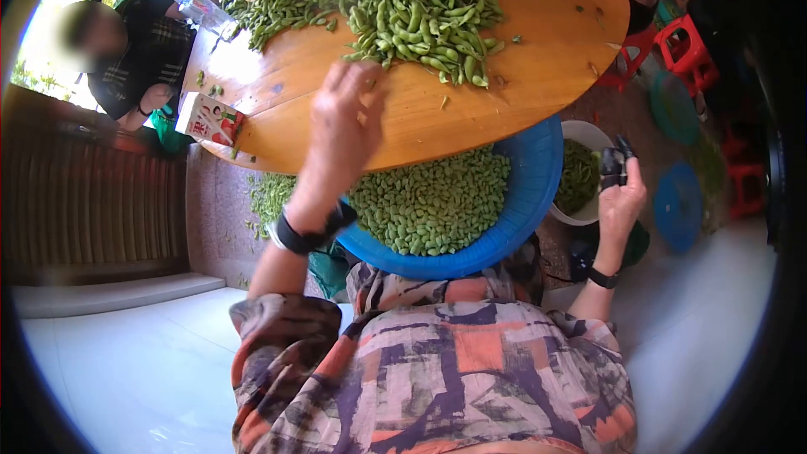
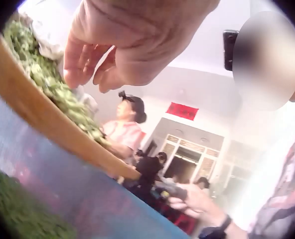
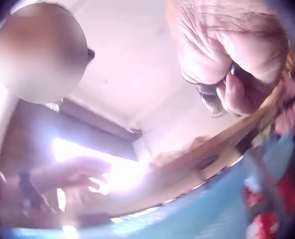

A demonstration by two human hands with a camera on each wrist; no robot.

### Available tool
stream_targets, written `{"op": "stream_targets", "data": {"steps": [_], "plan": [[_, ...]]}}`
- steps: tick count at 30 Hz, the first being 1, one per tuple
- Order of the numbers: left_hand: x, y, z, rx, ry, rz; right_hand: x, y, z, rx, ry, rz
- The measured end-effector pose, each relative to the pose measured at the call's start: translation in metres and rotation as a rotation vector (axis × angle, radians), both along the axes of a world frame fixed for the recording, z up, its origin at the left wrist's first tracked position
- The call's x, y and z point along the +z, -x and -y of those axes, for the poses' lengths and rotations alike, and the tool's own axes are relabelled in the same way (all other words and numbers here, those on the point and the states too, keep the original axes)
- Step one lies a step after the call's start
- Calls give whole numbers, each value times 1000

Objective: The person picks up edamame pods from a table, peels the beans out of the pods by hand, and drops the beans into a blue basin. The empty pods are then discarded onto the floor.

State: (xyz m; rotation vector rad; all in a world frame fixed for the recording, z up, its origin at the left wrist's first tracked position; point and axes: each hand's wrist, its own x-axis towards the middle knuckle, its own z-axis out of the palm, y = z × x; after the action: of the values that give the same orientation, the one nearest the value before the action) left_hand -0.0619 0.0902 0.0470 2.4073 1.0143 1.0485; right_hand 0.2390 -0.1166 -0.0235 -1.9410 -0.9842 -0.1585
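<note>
My left hand is raised over the near edge of the round wooden table, just short of a heap of green soybean pods. Its fingers are loosely bent, and nothing shows between them in the left wrist view. Black covers sit on fingers of my right hand, held at the right rim of a white bucket with green pods or husks inside. I cannot tell whether its fingertips pinch anything. Shelled green beans fill much of the blue basin below the table edge.
A red-and-white carton stands at the table's left edge. More green pieces lie on the floor left of the basin. Red stools are at the right. One person is at the table's left, another in pink across it.
</note>
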Motion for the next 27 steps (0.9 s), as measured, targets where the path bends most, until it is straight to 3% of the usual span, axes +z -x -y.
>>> {"op": "stream_targets", "data": {"steps": [3, 5, 7, 10, 15, 17, 18, 20, 22, 23, 25, 27], "plan": [[2, 13, -64, 126, -133, -247, -4, -22, 16, -88, 121, 21], [-7, 10, -88, 127, -147, -303, -3, -20, 18, -73, 110, 17], [-15, 3, -96, 14, -3, -295, -3, -15, 17, -22, 67, 43], [-11, -5, -71, -62, 128, -300, -4, -9, 17, 28, 109, -27], [-7, -3, -26, -133, 143, -259, -5, -5, 12, 99, 129, -81], [-7, 1, -35, 7, 13, -154, -7, -5, 12, 110, 110, -56], [-10, 8, -58, -51, -257, -227, -7, -6, 11, 121, 93, -32], [-1, 16, -94, 80, -299, -294, -3, -3, 10, 104, 135, -59], [-26, 30, -158, 267, 31, -242, -2, 0, 10, 85, 178, -88], [-37, 36, -174, 268, 28, -241, -4, 1, 11, 98, 171, -100], [-40, 35, -184, 263, 265, -290, -8, 1, 10, 108, 161, -112], [-43, 35, -177, 269, 161, -314, -10, 4, 8, 147, 119, -99]]}}
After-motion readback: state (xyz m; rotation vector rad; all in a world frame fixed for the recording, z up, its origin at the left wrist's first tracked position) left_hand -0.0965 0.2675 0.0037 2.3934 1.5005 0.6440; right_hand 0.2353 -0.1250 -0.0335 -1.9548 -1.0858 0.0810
